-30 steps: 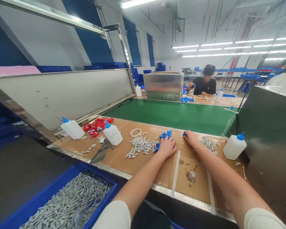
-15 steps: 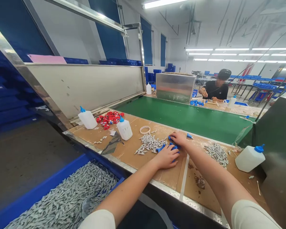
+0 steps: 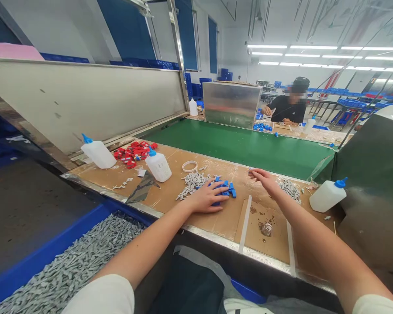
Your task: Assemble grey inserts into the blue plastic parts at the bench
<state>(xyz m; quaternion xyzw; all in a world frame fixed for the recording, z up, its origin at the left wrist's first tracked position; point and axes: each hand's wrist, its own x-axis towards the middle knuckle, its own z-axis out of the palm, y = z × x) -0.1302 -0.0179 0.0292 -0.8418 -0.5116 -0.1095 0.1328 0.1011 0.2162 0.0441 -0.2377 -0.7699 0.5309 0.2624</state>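
Observation:
My left hand (image 3: 208,197) lies with fingers spread over several small blue plastic pieces (image 3: 225,188), covering part of the cluster. Right beside it on the left is a loose heap of small grey pieces (image 3: 191,182). My right hand (image 3: 264,179) is held over the brown work surface near the belt's edge, its fingers stretched out to the left. Nothing can be made out in it. A second grey heap (image 3: 290,190) lies behind my right wrist. One blue piece (image 3: 276,134) rests at the far side of the green belt.
The green belt (image 3: 216,144) runs behind the cardboard-covered bench. White bottles (image 3: 159,166) with blue caps, red pieces (image 3: 134,152) and a tape ring (image 3: 189,166) stand left. Another bottle (image 3: 327,197) is at right. A blue bin (image 3: 94,214) of grey pieces sits lower left. A co-worker (image 3: 290,107) sits opposite.
My right hand has left the blue pieces and moved right. The blue piece near the belt's near edge is gone from there; one now shows at the far side. The view has shifted.

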